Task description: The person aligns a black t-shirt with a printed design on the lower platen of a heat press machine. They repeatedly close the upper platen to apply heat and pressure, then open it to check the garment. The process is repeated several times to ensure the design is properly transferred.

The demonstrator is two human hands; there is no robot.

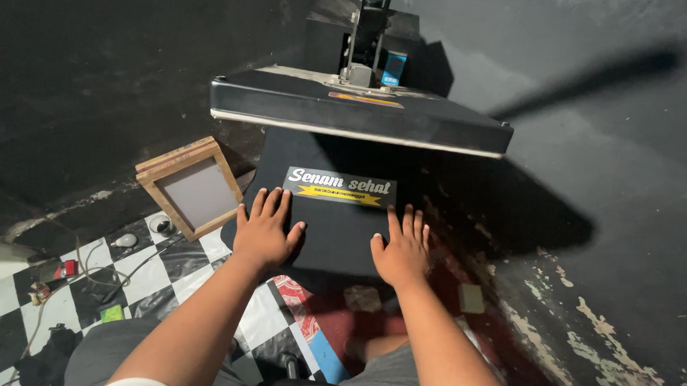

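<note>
A black garment (342, 235) lies flat on the lower bed of a heat press, with a rectangular printed design in white and yellow (340, 187) across its upper part. My left hand (264, 230) lies flat on the cloth just below the design's left end, fingers spread. My right hand (402, 248) presses flat on the cloth below the design's right end. The raised black upper plate of the press (358, 110) hangs open above the garment, its handle post behind it.
A wooden screen-printing frame (188, 186) leans against the dark wall at left. The black-and-white checkered floor (89, 283) holds cables, a bulb and small items. Patterned cloth (316, 321) lies below the press. Dark, peeling walls stand close on both sides.
</note>
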